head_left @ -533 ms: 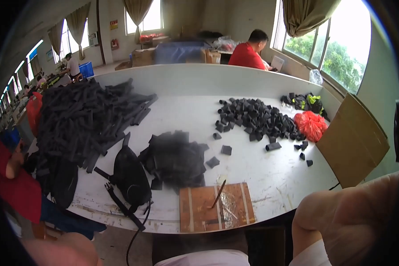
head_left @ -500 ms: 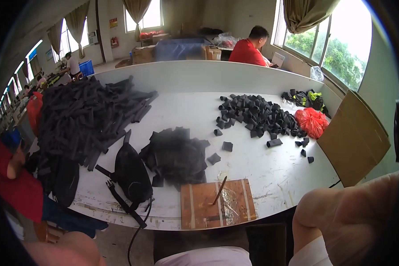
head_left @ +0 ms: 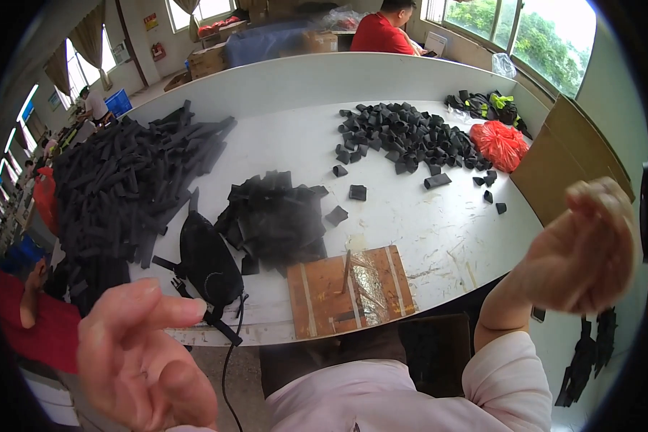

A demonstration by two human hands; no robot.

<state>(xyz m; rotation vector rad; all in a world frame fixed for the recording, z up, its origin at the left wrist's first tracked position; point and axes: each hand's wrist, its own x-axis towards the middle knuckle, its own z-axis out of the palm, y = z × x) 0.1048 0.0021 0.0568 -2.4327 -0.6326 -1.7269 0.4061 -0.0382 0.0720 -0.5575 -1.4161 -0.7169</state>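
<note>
My left hand (head_left: pixel 144 353) is raised at the lower left, palm up, with its fingers loosely bent and apart and nothing in it. At the right edge hovers my right hand (head_left: pixel 582 248), a little blurred; its fingers curl loosely and nothing shows in them. Between them, at the table's front edge, lies a wooden board (head_left: pixel 306 299) with a thin upright stick (head_left: pixel 347 272). Behind it is a heap of flat black fabric pieces (head_left: pixel 273 219). A black pouch (head_left: pixel 207 255) with straps and a buckle lies left of the board, nearest to my left hand.
Long black strips (head_left: pixel 122 180) are piled at the left, short black folded loops (head_left: pixel 403 133) at the back right. A red plastic bag (head_left: pixel 498 144) and a cardboard sheet (head_left: pixel 576 155) stand at the right. A person in red (head_left: pixel 381 32) sits beyond the white partition (head_left: pixel 281 75).
My left hand has risen into view at the lower left. My right hand has moved up, with its fingers now visible. The head view has tilted downward.
</note>
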